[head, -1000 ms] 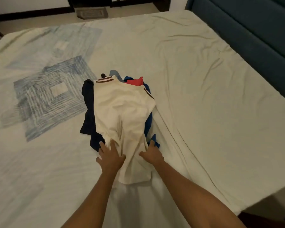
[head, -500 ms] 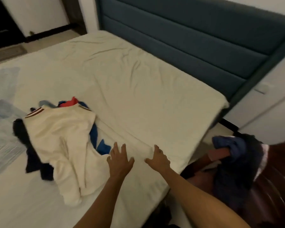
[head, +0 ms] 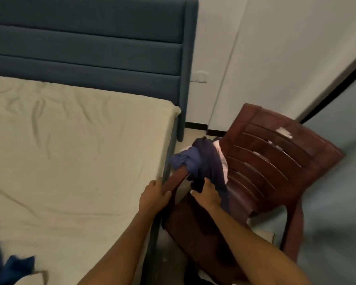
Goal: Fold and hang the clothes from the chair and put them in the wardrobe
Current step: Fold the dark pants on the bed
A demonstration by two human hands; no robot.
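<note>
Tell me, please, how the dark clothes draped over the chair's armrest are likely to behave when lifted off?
The dark clothes hang in soft folds over the chair armrest, so they will probably sag limply. Several garments look bunched together, so one pull may drag the others off. The right hand touches their lower edge; the left hand is at the armrest's end.

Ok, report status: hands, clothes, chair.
Left hand on the chair armrest. Right hand at the dark clothes draped there, grip unclear. Nothing in the way.
</note>
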